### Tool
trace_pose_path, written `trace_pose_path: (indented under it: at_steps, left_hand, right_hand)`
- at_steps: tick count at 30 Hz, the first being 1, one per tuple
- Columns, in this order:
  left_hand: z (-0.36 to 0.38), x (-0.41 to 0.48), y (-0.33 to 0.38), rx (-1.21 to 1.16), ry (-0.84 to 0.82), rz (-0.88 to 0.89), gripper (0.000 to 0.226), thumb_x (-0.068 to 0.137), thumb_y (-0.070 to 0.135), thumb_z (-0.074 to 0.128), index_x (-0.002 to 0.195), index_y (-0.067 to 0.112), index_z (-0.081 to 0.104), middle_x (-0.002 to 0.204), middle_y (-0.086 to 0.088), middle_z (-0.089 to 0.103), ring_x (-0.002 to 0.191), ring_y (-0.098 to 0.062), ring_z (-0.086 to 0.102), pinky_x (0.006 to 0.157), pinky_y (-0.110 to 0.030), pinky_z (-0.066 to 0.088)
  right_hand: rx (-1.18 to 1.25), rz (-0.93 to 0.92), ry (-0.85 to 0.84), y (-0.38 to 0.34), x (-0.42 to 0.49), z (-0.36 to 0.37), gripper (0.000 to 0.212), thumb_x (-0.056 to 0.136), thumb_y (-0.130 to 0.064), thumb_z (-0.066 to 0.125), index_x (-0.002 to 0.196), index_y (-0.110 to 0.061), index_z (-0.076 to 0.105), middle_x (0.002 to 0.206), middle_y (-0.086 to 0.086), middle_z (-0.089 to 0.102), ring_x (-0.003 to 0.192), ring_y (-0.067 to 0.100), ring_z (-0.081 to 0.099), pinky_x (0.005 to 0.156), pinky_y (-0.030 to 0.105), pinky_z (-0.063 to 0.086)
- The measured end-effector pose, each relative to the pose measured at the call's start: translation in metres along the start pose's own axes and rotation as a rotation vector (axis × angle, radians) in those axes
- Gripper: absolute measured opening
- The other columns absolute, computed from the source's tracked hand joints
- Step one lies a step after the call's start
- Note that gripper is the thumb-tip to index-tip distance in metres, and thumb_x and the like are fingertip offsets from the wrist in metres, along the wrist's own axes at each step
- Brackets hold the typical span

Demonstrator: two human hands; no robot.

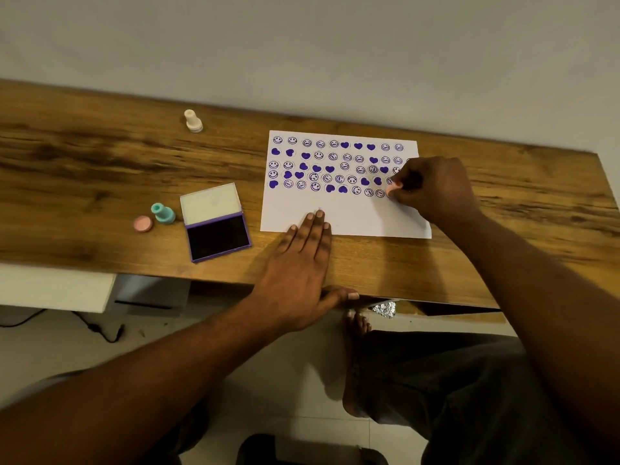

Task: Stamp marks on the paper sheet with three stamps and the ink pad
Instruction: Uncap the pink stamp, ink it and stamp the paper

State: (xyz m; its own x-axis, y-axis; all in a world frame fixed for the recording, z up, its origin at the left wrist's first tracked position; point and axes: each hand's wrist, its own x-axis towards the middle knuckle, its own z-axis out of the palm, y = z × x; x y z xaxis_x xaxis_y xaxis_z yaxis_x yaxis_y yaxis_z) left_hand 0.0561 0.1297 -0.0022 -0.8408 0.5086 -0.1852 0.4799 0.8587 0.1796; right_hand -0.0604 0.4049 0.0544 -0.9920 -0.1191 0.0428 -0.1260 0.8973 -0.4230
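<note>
A white paper sheet (349, 216) lies on the wooden desk (100, 169), covered in rows of purple smiley and heart marks. My right hand (432, 187) grips a pink stamp (393, 187) and presses it onto the sheet at the right end of the lowest row. My left hand (298, 263) lies flat, its fingertips on the sheet's near edge and its thumb over the desk edge. An open purple ink pad (216, 238) sits left of the sheet. A teal stamp (163, 213) and a pink cap (143, 224) stand left of the pad. A cream stamp (193, 121) stands farther back.
The desk backs onto a grey wall (302, 45). The desk's near edge runs just under my left hand. Below it are my legs, a bare foot (355, 364), a tiled floor and a black cable (100, 330) at left.
</note>
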Motion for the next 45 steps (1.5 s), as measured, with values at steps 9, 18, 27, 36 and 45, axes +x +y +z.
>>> trace_pose_path:
  at_steps: [9,18,27,36,45]
  left_hand:
    - [-0.006,-0.002,0.001,0.009,-0.024,-0.001,0.118,0.085,0.093,0.003,0.163,0.007,-0.017,0.171,-0.016,-0.026,0.159,-0.027,-0.022,0.13,-0.05,0.001]
    - [-0.014,-0.003,0.001,0.011,-0.019,-0.005,0.116,0.086,0.091,0.006,0.163,0.008,-0.018,0.171,-0.014,-0.027,0.159,-0.026,-0.023,0.13,-0.05,0.0]
    - [-0.039,-0.01,-0.016,-0.009,0.093,-0.002,0.113,0.088,0.091,0.006,0.166,0.011,-0.011,0.174,-0.011,-0.017,0.161,-0.022,-0.016,0.131,-0.047,0.001]
    - [-0.079,-0.044,-0.097,-0.225,0.419,-0.185,0.099,0.095,0.078,0.041,0.167,0.014,0.019,0.175,-0.008,0.015,0.161,-0.022,0.013,0.131,-0.043,0.009]
    - [-0.087,-0.1,-0.17,-0.33,0.796,-0.417,0.042,0.1,0.045,0.065,0.134,0.021,0.065,0.133,0.0,0.069,0.12,-0.02,0.063,0.093,-0.036,0.05]
  right_hand:
    - [-0.017,0.027,0.022,-0.004,-0.002,0.004,0.027,0.078,-0.023,0.091,0.1,-0.012,0.08,0.091,0.006,0.079,0.081,0.022,0.074,0.081,0.031,0.055]
    - [0.222,0.08,-0.017,-0.004,-0.007,-0.005,0.03,0.078,-0.021,0.092,0.105,-0.013,0.08,0.09,-0.004,0.076,0.086,0.021,0.076,0.075,0.019,0.057]
    - [0.673,0.21,0.251,-0.014,0.007,-0.009,0.036,0.08,-0.022,0.091,0.108,-0.005,0.076,0.093,0.008,0.08,0.073,0.014,0.077,0.066,0.025,0.059]
    - [0.647,0.049,0.074,-0.098,0.032,0.03,0.032,0.081,-0.032,0.091,0.106,-0.018,0.077,0.091,-0.009,0.08,0.077,0.009,0.078,0.066,0.02,0.06]
    - [0.489,-0.272,-0.113,-0.206,0.036,0.087,0.026,0.085,-0.037,0.086,0.107,-0.024,0.079,0.095,-0.014,0.077,0.083,0.001,0.072,0.069,0.016,0.053]
